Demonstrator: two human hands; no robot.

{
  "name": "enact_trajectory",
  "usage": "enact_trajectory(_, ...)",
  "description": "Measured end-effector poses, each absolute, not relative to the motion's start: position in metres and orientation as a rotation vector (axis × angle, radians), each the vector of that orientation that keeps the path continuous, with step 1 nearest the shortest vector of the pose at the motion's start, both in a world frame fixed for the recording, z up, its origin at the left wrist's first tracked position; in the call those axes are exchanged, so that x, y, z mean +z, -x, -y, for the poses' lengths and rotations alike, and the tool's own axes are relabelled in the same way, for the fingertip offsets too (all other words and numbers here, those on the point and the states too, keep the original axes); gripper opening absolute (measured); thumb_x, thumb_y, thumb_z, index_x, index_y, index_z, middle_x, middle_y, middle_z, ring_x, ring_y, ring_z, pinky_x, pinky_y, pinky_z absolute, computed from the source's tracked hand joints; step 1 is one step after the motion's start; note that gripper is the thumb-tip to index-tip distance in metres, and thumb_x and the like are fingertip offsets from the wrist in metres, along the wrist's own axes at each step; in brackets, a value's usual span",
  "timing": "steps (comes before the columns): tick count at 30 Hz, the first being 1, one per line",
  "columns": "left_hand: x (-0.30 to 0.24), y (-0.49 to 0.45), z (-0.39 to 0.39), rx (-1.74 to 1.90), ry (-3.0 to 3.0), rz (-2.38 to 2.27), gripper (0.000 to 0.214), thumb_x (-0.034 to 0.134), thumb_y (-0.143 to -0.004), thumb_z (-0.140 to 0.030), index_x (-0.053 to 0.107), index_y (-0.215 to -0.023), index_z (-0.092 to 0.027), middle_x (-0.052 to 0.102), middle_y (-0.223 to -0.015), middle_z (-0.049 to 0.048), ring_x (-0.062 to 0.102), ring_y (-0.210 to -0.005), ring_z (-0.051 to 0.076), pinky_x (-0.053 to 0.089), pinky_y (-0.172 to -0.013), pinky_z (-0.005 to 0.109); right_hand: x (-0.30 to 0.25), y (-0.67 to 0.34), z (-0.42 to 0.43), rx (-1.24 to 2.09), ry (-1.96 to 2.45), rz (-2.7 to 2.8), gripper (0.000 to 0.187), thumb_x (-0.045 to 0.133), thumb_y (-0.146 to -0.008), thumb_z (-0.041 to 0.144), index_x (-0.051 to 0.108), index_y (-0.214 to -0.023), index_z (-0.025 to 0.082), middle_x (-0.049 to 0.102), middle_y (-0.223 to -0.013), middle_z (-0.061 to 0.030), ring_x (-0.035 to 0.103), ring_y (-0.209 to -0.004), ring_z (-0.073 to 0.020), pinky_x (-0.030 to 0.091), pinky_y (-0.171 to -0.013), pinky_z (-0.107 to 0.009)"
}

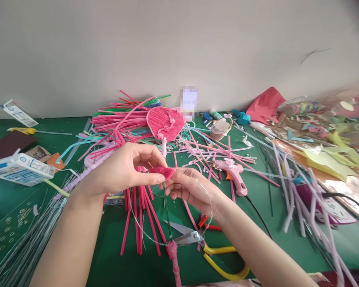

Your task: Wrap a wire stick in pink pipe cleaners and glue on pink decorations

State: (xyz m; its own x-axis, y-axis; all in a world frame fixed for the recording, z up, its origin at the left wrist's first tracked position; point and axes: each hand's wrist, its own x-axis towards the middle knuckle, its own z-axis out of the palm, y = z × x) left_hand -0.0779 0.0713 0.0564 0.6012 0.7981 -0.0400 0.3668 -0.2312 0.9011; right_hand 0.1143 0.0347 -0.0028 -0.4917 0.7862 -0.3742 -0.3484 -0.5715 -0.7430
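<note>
My left hand is closed, pinching a small crimson pipe-cleaner piece, curved like a petal, between thumb and fingers. At its right end, my right hand also has its fingertips closed on the piece. A thin pale wire loops out past the right hand. Below both hands a slim green stem runs down to a pink-wrapped stick; its upper end is hidden by the fingers. Scissors with yellow handles lie open just beneath the right hand.
A pink fan-shaped pipe-cleaner piece lies behind my hands among loose pink pipe cleaners. A pink glue gun with a black cord is at right, near a small bucket. Wires and a milk carton lie left; paper scraps clutter the right.
</note>
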Motion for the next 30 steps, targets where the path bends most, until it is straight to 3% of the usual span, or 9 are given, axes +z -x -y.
enact_trajectory(9, 0.061, 0.084, -0.074, 0.464, -2.007, -1.041, 0.017, 0.079, -0.076, -0.032, 0.073, -0.090, -0.024, 0.075, -0.088, -0.0018, 0.068, -0.086, 0.016, 0.052, -0.075, 0.024, -0.012, -0.122, -0.039, 1.939, 0.927, 0.937, 0.035, 0.080, -0.073, 0.047, 0.071, -0.084, 0.015, 0.074, -0.078, -0.0043, 0.065, -0.067, -0.0101, 0.046, -0.058, -0.019)
enact_trajectory(13, 0.062, 0.081, -0.071, 0.523, -2.109, -0.996, 0.012, 0.076, -0.079, -0.029, 0.072, -0.089, -0.023, 0.073, -0.093, -0.0006, 0.066, -0.094, 0.018, 0.050, -0.084, 0.026, -0.012, -0.123, -0.038, 1.962, 0.889, 0.951, 0.032, 0.081, -0.072, 0.044, 0.071, -0.080, 0.015, 0.072, -0.076, -0.0026, 0.062, -0.065, -0.0089, 0.045, -0.057, -0.020)
enact_trajectory(23, 0.050, 0.079, -0.081, 0.635, -2.127, -0.800, 0.006, 0.073, -0.084, -0.029, 0.069, -0.086, -0.025, 0.065, -0.092, 0.0000, 0.061, -0.093, 0.016, 0.048, -0.086, 0.027, -0.015, -0.131, -0.037, 1.856, 0.876, 1.047, 0.029, 0.081, -0.075, 0.045, 0.069, -0.081, 0.019, 0.062, -0.072, 0.0026, 0.048, -0.061, -0.0074, 0.036, -0.057, -0.022)
enact_trajectory(30, 0.056, 0.081, -0.076, 0.612, -2.108, -0.776, 0.015, 0.067, -0.089, -0.040, 0.067, -0.090, -0.025, 0.064, -0.084, 0.0000, 0.057, -0.076, 0.014, 0.046, -0.069, 0.025, 0.006, -0.137, -0.032, 1.662, 0.813, 1.263, 0.021, 0.072, -0.084, 0.040, 0.066, -0.080, 0.020, 0.058, -0.086, 0.0013, 0.049, -0.075, -0.0102, 0.038, -0.068, -0.025)
